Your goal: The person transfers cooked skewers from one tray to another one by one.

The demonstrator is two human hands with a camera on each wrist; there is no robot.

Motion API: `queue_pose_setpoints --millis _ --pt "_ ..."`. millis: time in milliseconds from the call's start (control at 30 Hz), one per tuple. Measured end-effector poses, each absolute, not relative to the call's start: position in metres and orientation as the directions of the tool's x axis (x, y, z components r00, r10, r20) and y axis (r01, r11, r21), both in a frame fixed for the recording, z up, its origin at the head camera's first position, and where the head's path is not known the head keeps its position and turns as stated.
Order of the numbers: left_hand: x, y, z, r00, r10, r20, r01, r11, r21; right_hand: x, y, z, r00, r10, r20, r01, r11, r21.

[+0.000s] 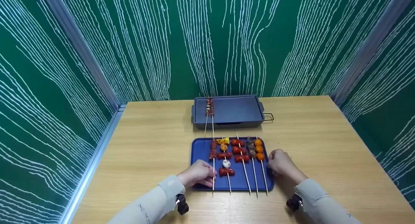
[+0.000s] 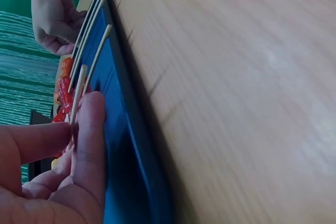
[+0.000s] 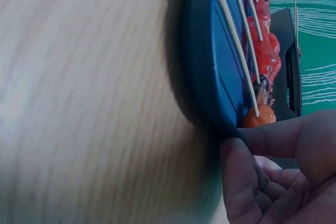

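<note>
My left hand (image 1: 200, 173) pinches the stick of a meat skewer (image 1: 213, 149) between thumb and fingers, over the left part of a blue tray (image 1: 198, 151). In the left wrist view the pale stick (image 2: 79, 90) passes between the fingertips. My right hand (image 1: 281, 161) grips the tray's right rim, with thumb and curled forefinger at the corner in the right wrist view. To the right of the held skewer lie a mixed skewer (image 1: 224, 155), a red sausage skewer (image 1: 239, 149), a dark meat skewer (image 1: 251, 148) and an orange ball skewer (image 1: 259, 149), sticks toward me.
Behind the tray stands a dark grey grill pan (image 1: 238, 108) with a wire handle (image 1: 269, 116) at its right. Two skewers (image 1: 210, 108) lie at its left end, sticks jutting over the front. Green walls (image 1: 188, 55) with white lines border the wooden table (image 1: 146, 146).
</note>
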State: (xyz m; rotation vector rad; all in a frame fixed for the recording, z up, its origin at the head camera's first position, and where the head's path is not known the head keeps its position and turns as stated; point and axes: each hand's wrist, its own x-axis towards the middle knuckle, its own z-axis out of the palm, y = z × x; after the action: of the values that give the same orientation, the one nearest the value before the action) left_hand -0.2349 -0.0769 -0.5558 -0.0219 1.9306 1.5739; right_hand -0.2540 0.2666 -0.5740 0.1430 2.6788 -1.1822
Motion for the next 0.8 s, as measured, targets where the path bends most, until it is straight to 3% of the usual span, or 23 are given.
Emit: queue_pose_setpoints --millis 467,800 --pt "-0.233 -0.065 -0.555 -0.866 0.255 -0.43 -0.323 0.371 0.871 -0.255 0.266 -0.572 -0.968 0.014 -0.249 0.194 0.672 -0.715" --pt "-0.232 -0.062 -0.551 -0.883 0.219 -0.416 -0.305 0.408 0.861 -0.256 0.266 -0.572 -0.97 0.011 -0.244 0.189 0.669 -0.719"
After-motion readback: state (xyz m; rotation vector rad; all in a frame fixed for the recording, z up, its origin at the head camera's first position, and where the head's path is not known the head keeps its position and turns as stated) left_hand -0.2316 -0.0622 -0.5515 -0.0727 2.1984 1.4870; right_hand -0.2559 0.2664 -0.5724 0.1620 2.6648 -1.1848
